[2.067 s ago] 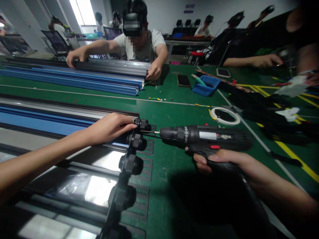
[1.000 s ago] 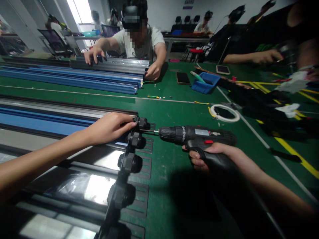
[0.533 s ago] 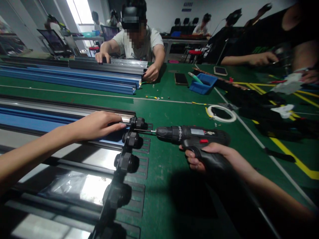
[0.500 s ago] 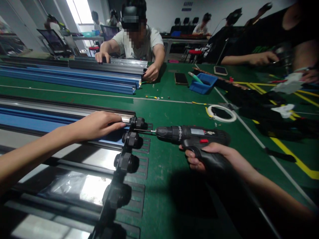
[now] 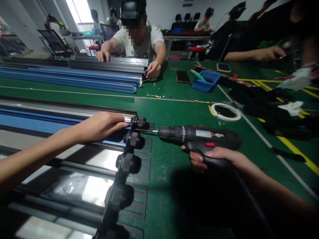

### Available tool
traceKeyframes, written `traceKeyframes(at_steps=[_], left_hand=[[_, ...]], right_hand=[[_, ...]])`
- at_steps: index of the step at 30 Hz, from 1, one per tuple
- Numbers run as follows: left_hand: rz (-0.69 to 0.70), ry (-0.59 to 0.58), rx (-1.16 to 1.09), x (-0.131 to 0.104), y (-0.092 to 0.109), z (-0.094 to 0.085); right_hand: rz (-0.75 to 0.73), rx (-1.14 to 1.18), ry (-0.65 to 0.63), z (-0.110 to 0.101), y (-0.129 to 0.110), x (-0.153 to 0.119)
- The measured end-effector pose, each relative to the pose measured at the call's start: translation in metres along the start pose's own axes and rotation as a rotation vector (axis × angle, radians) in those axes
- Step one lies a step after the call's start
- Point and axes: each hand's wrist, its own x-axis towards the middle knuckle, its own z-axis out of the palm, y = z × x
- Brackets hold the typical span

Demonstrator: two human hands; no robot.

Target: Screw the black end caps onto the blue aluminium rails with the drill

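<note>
Nearest me, on the left of the green surface (image 5: 161, 166), a row of fat black knobs (image 5: 128, 162) sits on a black strip (image 5: 119, 177) at the right end of some blue and grey bars (image 5: 35, 120). Right of the knobs, my right hand (image 5: 216, 157) is wrapped around the handle of a black drill (image 5: 196, 133), fingers curled in tight. Its thin bit (image 5: 147, 130) points left at the strip, between the two farthest knobs; I can't tell if the tip touches. My left hand (image 5: 103, 125) is over the bars, near the farthest knob. Its thumb and fingers are almost together, and I can't tell if they pinch anything. Farther off, to the right, a white ring (image 5: 224, 118) lies flat. Past it is a blue box (image 5: 205, 86), with a dark phone (image 5: 182, 76) to its left. Far left, another person's hands (image 5: 154, 69) are on more long bars (image 5: 74, 78).
</note>
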Motion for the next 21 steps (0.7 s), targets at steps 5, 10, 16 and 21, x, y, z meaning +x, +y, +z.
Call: traceKeyframes(at_steps=[5,10,16,21], left_hand=[[0.004,0.012,0.000,0.001,0.002,0.001],[-0.017,0.000,0.035,0.003,0.003,0.002],[-0.033,0.009,0.050,0.003,0.005,0.001],[-0.058,0.018,0.086,0.002,0.004,0.001]], right_hand=[[0.135,0.192,0.049,-0.009,-0.003,0.000],[0.144,0.225,0.062,-0.007,-0.007,0.001],[0.116,0.283,0.099,0.011,-0.004,-0.013],[-0.005,0.107,0.254,0.018,0.002,-0.030]])
